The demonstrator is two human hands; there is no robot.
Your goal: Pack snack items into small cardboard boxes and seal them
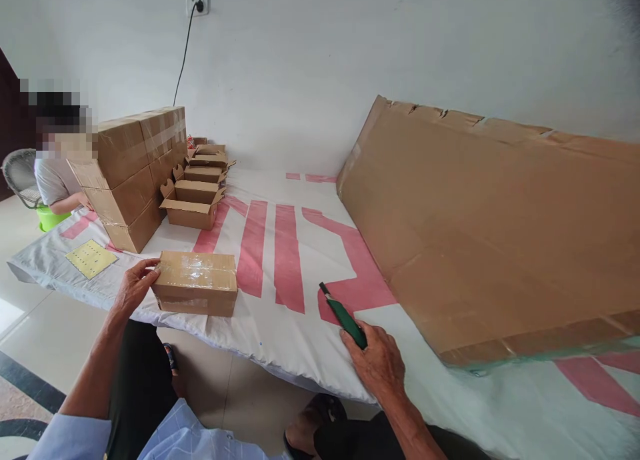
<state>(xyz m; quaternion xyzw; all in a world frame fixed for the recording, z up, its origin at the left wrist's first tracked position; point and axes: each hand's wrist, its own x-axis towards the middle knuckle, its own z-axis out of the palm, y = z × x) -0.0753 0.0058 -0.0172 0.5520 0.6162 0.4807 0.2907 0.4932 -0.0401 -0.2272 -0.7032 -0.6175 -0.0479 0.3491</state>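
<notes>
A small cardboard box [195,283], closed and sealed with clear tape, lies near the table's front edge. My left hand [136,287] grips its left end, with the fingertips at the upper corner. To the right, my right hand [377,360] is wrapped round the handle of a green utility knife [347,321]. The knife's dark tip points up and left, away from me, just above the cloth. A gap of bare cloth lies between the knife and the box.
Stacked taped cartons [135,173] stand at the left, beside a row of open cardboard boxes [193,203]. A yellow sheet [91,259] lies on the cloth-covered table [280,337]. One large cardboard piece [500,240] leans at the right. Behind the cartons sits another person [57,180].
</notes>
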